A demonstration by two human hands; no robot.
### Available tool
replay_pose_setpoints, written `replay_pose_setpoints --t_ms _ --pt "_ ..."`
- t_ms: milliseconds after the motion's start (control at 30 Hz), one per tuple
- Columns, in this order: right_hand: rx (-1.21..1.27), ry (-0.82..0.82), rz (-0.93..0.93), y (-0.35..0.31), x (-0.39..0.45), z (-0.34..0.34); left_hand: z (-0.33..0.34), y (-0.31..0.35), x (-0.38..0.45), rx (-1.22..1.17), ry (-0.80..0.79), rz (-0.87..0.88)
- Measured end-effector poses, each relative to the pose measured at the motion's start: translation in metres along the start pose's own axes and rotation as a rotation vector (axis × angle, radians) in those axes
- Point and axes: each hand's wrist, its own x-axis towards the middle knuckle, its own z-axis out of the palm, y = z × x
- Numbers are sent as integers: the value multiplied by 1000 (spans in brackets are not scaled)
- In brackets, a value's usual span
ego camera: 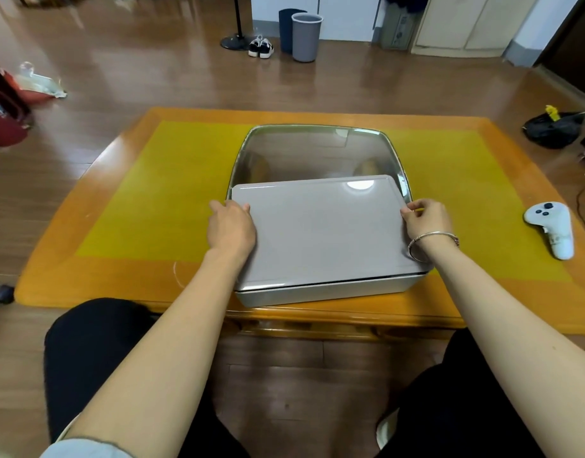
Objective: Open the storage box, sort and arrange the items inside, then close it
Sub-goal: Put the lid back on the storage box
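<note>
stage: lid on or off, can't tell which | box (330,294) at table (86,279) near edge | lid (321,233) raised at back, front seated | left hand (230,226) and right hand (425,218) grip lid's side edges | contents hidden | sorting status unknown

Home living room, shoes (260,47), bins (305,37)
</note>
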Motion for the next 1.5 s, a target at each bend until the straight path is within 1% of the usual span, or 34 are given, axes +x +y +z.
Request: replay_pose_setpoints --t_ms 167,267,333,400,433,500,600,733,900,1067,1267,1400,1500 --pt "-79 17 -69 5 -8 2 5 -2 -8 52 17 5" --pt "-154 -42 -101 6 -10 1 7 -2 -13 60 -41 -13" --pt "-165 -116 -89 9 -16 4 9 -3 -19 85 -94 -26" --pt "-160 -173 -71 16 -25 8 13 -2 -24 119 -111 -4" --pt "-168 -174 -77 18 -29 9 14 -1 -25 127 -110 3" --pt "-189 -125 -108 19 -31 10 12 1 -25 109 -91 -16" --pt "-198 -44 -101 15 -31 12 11 -2 -27 63 -71 -62" --pt "-235 21 -121 14 -33 12 10 -2 -30 71 -36 -60" --pt "-268 30 -95 7 -32 13 5 2 -22 2 -17 -60" --pt "-281 23 -83 5 -31 13 0 6 -16 -40 51 -35" --pt "-365 5 -80 5 -32 12 8 3 -21 118 -56 -45" --pt "-356 -68 -78 8 -35 14 13 7 -23 132 -170 -98" --pt "-326 -45 -86 9 -39 18 18 8 -25 150 -163 -48"
